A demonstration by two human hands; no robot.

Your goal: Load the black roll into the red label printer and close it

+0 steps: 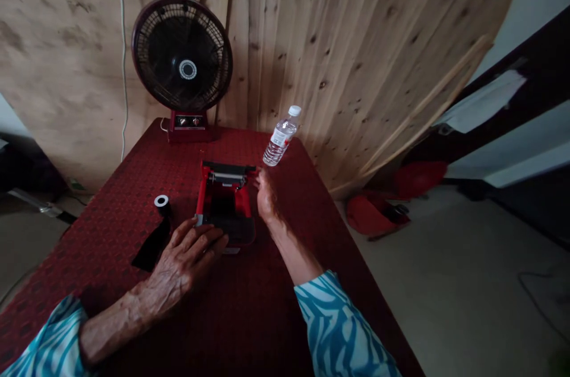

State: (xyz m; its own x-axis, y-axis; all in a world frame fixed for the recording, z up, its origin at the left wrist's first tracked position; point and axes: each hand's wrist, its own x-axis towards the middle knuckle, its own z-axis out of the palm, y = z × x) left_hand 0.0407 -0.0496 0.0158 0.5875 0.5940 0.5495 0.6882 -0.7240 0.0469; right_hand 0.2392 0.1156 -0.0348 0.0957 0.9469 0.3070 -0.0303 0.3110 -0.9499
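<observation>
A small red machine (246,202) with a roller across its back and a dark front panel sits on the table; it looks like a small typewriter. My left hand (191,249) lies over its front left corner, fingers stretched out and resting on the dark panel. At the machine's right rear, my right hand (267,196) has its fingers bent around the end of the roller; what lies between the fingertips is partly hidden. Left of the machine stands a small dark roll with a white-ringed end (161,202), and a flat black piece (151,247) lies below it.
A clear water bottle (280,138) with a white cap stands behind my right hand. A dark red fan (182,59) stands at the table's back left, before a wooden board wall (320,38). The patterned red table (111,211) ends on the right above red items (371,216) on the floor.
</observation>
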